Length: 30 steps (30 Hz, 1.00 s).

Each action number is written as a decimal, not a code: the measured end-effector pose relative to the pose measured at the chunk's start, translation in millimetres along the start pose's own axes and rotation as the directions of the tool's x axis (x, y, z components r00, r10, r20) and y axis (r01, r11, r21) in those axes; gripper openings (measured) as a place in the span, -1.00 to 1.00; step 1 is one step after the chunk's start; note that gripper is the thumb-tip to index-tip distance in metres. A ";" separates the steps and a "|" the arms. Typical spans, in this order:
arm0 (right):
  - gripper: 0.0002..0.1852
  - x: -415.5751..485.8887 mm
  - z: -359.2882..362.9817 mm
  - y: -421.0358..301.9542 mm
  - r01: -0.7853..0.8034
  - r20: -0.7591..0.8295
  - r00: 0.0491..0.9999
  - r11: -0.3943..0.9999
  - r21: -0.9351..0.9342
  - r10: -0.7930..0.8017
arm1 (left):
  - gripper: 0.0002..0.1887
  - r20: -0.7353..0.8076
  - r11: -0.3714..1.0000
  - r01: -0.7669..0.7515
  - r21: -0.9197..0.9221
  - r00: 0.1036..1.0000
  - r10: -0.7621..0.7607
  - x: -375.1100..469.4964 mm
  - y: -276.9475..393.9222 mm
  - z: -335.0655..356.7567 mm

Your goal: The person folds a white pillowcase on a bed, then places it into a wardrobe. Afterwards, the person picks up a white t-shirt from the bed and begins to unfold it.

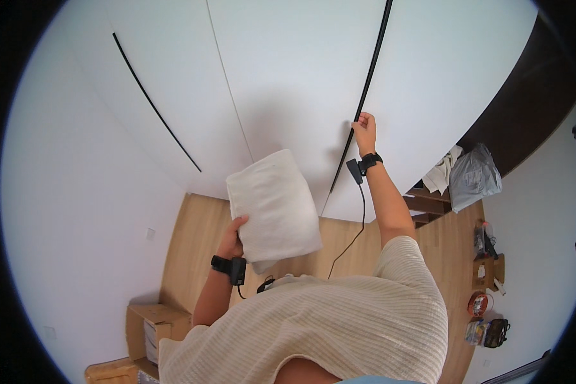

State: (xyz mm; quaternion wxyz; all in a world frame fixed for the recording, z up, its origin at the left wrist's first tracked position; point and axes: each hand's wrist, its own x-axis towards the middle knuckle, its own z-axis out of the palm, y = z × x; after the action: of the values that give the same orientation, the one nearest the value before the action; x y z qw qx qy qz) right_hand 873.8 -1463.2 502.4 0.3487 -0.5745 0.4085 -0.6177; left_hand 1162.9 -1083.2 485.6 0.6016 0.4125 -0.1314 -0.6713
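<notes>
My left hand (233, 238) holds a folded white cloth (276, 209) from its left side, thumb on top and the other fingers hidden beneath it. The cloth hangs over the floor before the white wardrobe doors (293, 62). My right hand (366, 129) is up at the long black handle strip (367, 77) of a wardrobe door, fingers curled around its edge. The doors look closed. Each wrist wears a black strap with a small device, and a cable runs down from the right one.
Dark brown shelving (429, 205) at the right holds a grey plastic bag (475, 177) and pale cloth. Cardboard boxes, a red round container (477, 304) and bags line the right wall. An open cardboard box (137, 331) stands at lower left, near a wooden piece (110, 373).
</notes>
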 end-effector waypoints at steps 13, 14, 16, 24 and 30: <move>-0.60 -36.2 -20.6 -29.1 -0.034 0.052 0.998 0.999 -0.007 0.034 | -0.32 0.079 1.000 0.022 -0.004 0.997 -0.022 3.9 4.8 3.9; -0.61 -42.1 -23.7 -32.9 -0.039 0.052 0.998 0.999 -0.001 0.039 | -0.31 0.045 0.999 0.036 0.022 0.998 -0.037 4.2 5.5 5.9; -0.63 -53.5 -29.5 -39.6 -0.025 0.058 0.998 1.000 0.017 0.024 | -0.30 0.053 0.998 0.041 0.047 0.998 -0.044 4.2 6.4 10.0; -0.65 -102.3 -57.3 -66.0 -0.082 0.070 0.994 0.997 -0.017 0.083 | -0.29 0.071 0.992 0.071 0.105 0.994 -0.079 3.8 5.4 24.4; -0.67 -137.9 -81.4 -88.9 -0.049 0.102 0.993 0.999 -0.016 0.050 | -0.31 0.101 0.983 0.127 0.136 0.985 -0.141 8.9 2.6 24.9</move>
State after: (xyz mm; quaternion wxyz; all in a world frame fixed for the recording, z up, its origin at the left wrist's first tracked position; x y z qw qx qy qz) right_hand 809.6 -1293.0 523.8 0.3805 -0.5975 0.4082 -0.5758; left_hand 1147.5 -1100.0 499.4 0.5190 0.4209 -0.1795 -0.7220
